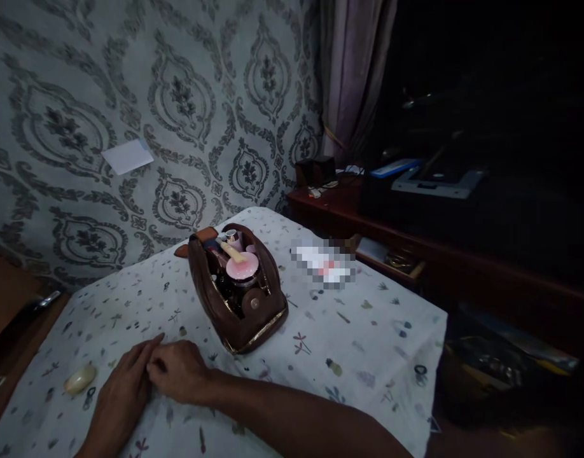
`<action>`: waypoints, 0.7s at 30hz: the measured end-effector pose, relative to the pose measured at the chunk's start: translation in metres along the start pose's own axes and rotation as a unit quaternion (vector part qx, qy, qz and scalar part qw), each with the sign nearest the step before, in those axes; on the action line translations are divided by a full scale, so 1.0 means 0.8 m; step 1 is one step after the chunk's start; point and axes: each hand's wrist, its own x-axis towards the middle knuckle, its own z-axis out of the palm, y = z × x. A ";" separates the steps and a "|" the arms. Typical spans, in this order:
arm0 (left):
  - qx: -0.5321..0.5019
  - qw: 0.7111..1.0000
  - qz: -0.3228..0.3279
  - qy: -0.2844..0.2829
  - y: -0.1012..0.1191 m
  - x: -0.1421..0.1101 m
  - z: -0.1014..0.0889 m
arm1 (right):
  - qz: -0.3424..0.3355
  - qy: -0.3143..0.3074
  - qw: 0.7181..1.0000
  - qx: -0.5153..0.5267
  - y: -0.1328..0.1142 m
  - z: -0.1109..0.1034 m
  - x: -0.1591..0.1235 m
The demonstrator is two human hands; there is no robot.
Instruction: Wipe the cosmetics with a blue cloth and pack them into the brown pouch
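My left hand (125, 380) lies on the patterned tablecloth with its fingers stretched out. Beside it, my right hand (180, 370) rests with curled fingers, touching the left fingers; nothing shows in it. Just beyond both hands stands a brown zip bag (268, 318), unzipped at the top. Inside it are a round pink-topped container (242, 270), a short light-coloured handle (232, 252) lying across that, a small silver-capped bottle (231, 236) and other items too dark to name. A pale, glossy oval object (80, 378) lies left of my left hand.
A blurred-out white and red item (324, 263) lies right of the bag. The tablecloth (368, 343) ends at the right by a dark red desk (340, 191) with an open drawer (387, 257). Patterned wallpaper (182, 95) with a white card (128, 156) rises behind.
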 end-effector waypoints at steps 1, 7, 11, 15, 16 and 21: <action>-0.004 1.000 0.012 0.003 -0.001 0.002 0.003 | 0.000 0.017 1.000 -0.009 -0.002 -0.004 -0.002; -0.024 0.998 0.036 0.048 -0.014 -0.002 0.011 | 0.035 0.045 0.998 -0.041 -0.007 -0.017 -0.010; -0.046 0.998 -0.013 0.045 -0.016 -0.014 0.002 | -0.013 0.017 0.996 -0.085 -0.004 -0.014 -0.006; -0.057 0.997 -0.029 0.045 -0.014 -0.022 0.001 | -0.032 -0.003 0.995 -0.099 0.000 -0.009 -0.002; -0.056 0.997 -0.025 0.045 -0.014 -0.023 0.002 | -0.035 -0.002 0.994 -0.104 0.001 -0.009 -0.002; -0.042 0.997 -0.020 0.062 -0.013 -0.026 0.010 | -0.042 0.024 0.988 -0.149 -0.017 -0.026 -0.012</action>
